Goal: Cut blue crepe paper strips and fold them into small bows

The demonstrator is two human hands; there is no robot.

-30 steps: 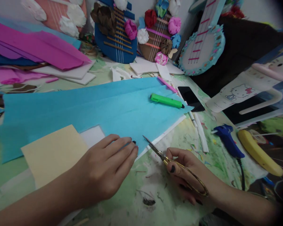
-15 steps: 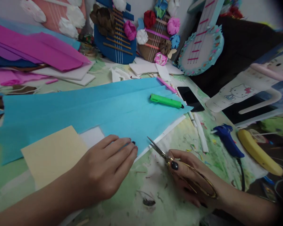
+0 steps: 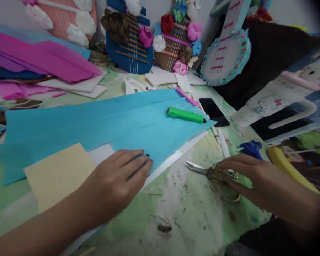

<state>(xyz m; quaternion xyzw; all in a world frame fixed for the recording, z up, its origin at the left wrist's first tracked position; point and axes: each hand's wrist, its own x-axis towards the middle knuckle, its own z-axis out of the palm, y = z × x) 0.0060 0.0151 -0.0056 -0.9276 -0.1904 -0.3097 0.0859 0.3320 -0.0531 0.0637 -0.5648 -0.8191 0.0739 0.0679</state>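
My left hand (image 3: pixel 117 185) lies flat, fingers stretched out, on the near edge of a wide blue crepe paper sheet (image 3: pixel 96 124), beside a pale yellow sheet (image 3: pixel 58 174) and a white foam board (image 3: pixel 176 154) under the paper. My right hand (image 3: pixel 258 177) reaches over gold-handled scissors (image 3: pixel 213 176). The scissors lie on the paint-stained table (image 3: pixel 186 209) with their blades closed and pointing left. My fingers rest on their handles. A green marker (image 3: pixel 186 115) sits on the blue paper's far right corner.
A blue glue gun (image 3: pixel 249 147), a yellow banana-shaped object (image 3: pixel 290 167), white glue sticks (image 3: pixel 220 140) and a black phone (image 3: pixel 213 109) lie at the right. Paper guitars with paper flowers (image 3: pixel 173 39) stand at the back. Pink crepe paper (image 3: pixel 42 58) is stacked at the back left.
My right hand has carried the scissors right, away from the blue paper's edge, and laid them flat on the table. My left hand has stayed pressed on the paper.
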